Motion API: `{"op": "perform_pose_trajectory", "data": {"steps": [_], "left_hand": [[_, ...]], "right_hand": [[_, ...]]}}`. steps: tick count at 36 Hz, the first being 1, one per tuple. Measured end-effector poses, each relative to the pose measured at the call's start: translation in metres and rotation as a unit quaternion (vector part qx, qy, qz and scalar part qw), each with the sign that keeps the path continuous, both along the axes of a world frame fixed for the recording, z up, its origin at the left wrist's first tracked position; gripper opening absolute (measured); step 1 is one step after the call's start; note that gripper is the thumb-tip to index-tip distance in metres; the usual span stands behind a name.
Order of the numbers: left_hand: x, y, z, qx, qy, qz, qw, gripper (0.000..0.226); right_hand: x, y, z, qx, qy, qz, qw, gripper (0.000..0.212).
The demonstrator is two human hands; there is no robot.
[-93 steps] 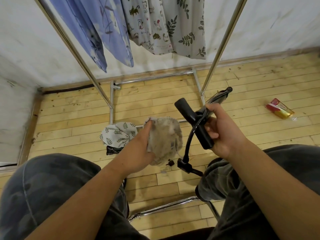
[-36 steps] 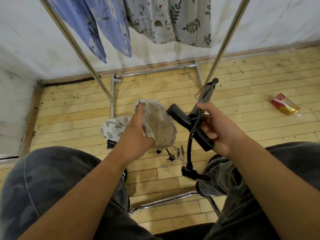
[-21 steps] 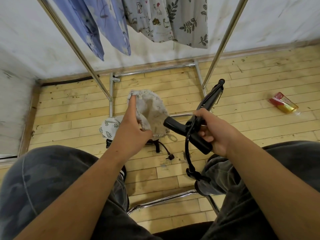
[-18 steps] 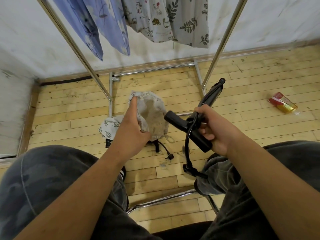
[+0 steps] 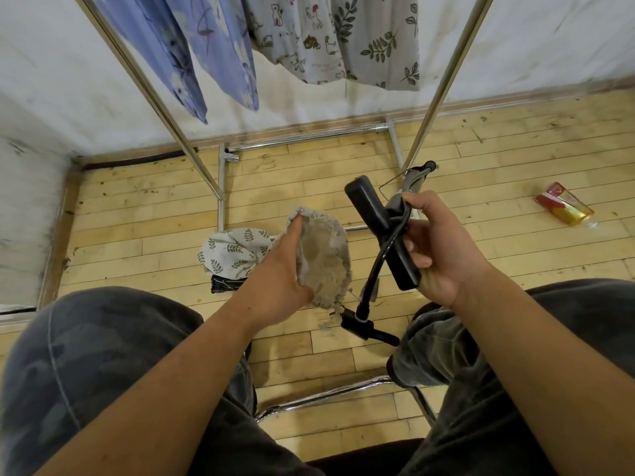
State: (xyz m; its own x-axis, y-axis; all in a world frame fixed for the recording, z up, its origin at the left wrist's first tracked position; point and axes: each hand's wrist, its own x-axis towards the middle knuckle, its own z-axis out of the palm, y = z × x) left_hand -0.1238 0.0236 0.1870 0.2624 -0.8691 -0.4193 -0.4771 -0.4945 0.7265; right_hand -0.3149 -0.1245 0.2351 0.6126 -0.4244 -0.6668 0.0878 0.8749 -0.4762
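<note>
Pump (image 5: 379, 230) gripped by right hand (image 5: 443, 250); left hand (image 5: 278, 281) clutches rag (image 5: 324, 266) just beside; rack pole (image 5: 443, 80) behind.

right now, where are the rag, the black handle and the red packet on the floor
rag (image 5: 323, 261): head view, middle of its soiled face
black handle (image 5: 369, 207): head view, upper half of the bar
red packet (image 5: 563, 208): head view, middle of its top face

Illumination is even and moderately bright, with soft shadows. Wide-angle distortion bends the rack poles (image 5: 144, 77) toward the frame edges. Focus is sharp at centre.
</note>
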Motion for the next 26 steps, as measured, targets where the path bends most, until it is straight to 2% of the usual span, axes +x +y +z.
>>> {"op": "perform_pose_trajectory", "data": {"steps": [18,26], "left_hand": [[-0.01,-0.001,0.006,0.054,0.072,-0.08,0.993,0.137],[-0.011,0.001,0.008,0.049,0.111,-0.088,0.989,0.134]], "right_hand": [[0.001,0.002,0.002,0.016,-0.019,-0.041,0.999,0.024],[0.002,0.001,-0.001,-0.012,-0.026,-0.034,0.999,0.026]]}}
